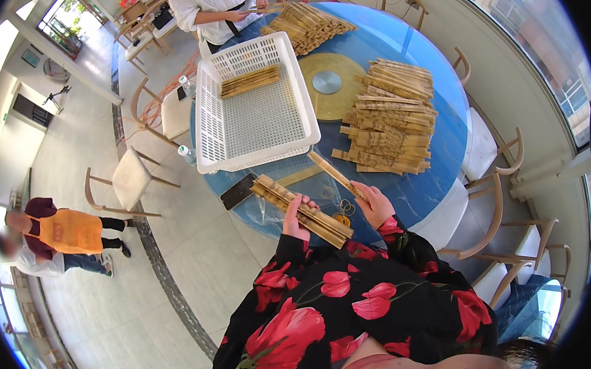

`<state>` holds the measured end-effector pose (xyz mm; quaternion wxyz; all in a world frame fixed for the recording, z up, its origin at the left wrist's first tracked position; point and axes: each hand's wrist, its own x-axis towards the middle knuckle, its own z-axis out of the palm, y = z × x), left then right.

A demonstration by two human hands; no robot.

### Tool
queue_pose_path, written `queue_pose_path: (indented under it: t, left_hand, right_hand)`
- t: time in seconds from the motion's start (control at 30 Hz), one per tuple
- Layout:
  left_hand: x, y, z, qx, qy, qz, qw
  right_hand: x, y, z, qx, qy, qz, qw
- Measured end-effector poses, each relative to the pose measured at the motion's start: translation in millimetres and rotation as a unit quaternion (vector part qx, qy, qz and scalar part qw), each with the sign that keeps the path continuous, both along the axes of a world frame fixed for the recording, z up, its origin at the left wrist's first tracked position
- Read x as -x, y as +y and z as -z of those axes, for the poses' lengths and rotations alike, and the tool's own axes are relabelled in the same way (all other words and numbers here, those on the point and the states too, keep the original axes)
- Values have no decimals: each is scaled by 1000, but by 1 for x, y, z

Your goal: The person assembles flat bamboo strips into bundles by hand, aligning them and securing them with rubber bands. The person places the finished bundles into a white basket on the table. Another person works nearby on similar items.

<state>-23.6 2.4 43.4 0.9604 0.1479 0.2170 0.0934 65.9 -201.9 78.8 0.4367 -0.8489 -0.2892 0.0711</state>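
Left hand (294,216) grips a bundle of bamboo strips (302,210), fingers wrapped over its top, bundle angled from 10 toward 4 o'clock at the near edge of the blue round tabletop (407,189). Right hand (375,202) holds a single bamboo strip (334,173), fingers closed on its lower end, tip pointing to 11 o'clock, just beside the bundle.

Rubber bands (340,217) lie between the hands.

White plastic crate (254,104) at 12 o'clock: only a small layer of strips in its far end, mostly bare mesh. Large loose stack of strips (391,118) at 2 o'clock, well apart from the hands. Judgement: early going; most stock is not yet bundled.

Another person in white stands across the tabletop with a further pile (307,24).
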Motion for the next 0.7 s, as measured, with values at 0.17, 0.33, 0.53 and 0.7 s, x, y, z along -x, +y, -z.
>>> queue_pose_path:
  t: [0.17,0.33,0.53,0.7]
  left_hand:
    - [1,-2,6,-9,-40,29,999]
    - [9,-2,6,-73,20,4,997]
    - [14,0,7,-110,11,-37,993]
    - [15,2,-5,-122,34,-64,990]
  right_hand:
    - [21,43,-45,-74,48,-96,991]
    - [37,59,-40,-31,14,-97,995]
    - [41,63,-42,18,-35,-133,990]
    - [44,66,-39,34,-29,-170,984]
